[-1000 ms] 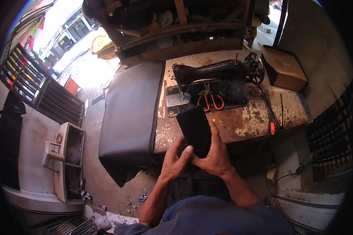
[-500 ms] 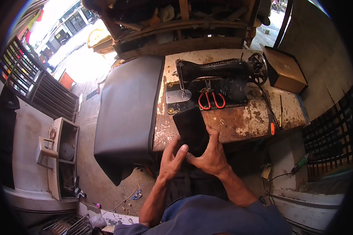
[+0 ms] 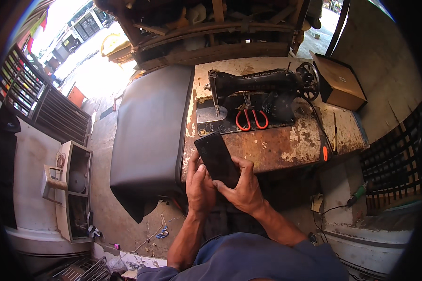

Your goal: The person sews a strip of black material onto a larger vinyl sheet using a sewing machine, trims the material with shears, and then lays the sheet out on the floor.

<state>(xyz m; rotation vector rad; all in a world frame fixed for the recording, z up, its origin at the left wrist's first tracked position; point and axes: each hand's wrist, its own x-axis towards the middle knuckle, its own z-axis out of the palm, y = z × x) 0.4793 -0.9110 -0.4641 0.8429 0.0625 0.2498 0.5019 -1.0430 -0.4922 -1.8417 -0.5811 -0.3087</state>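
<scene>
A black smartphone [image 3: 216,158] is held between both my hands in front of the worn table's near edge, its dark screen facing up. My left hand [image 3: 199,187] grips its left side, the thumb along the edge. Around the lower right side curl the fingers of my right hand [image 3: 244,189], with the thumb near the bottom. Beyond the phone, red-handled scissors [image 3: 252,120] lie on the base of a black sewing machine [image 3: 258,84]. Left of it, a large sheet of dark grey leather-like material [image 3: 150,126] drapes over the table's front edge.
The table [image 3: 272,147] has peeling paint. A cardboard box [image 3: 344,86] stands at its right end, near an orange-tipped tool [image 3: 325,152]. A wooden rack [image 3: 211,49] rises behind. On the left are a cabinet [image 3: 72,192] and a stool [image 3: 49,182]; a green power tool [image 3: 356,195] lies at right.
The phone has moved slightly left and nearer to me, and its tilt has changed. Both hands have shifted with it, keeping their hold.
</scene>
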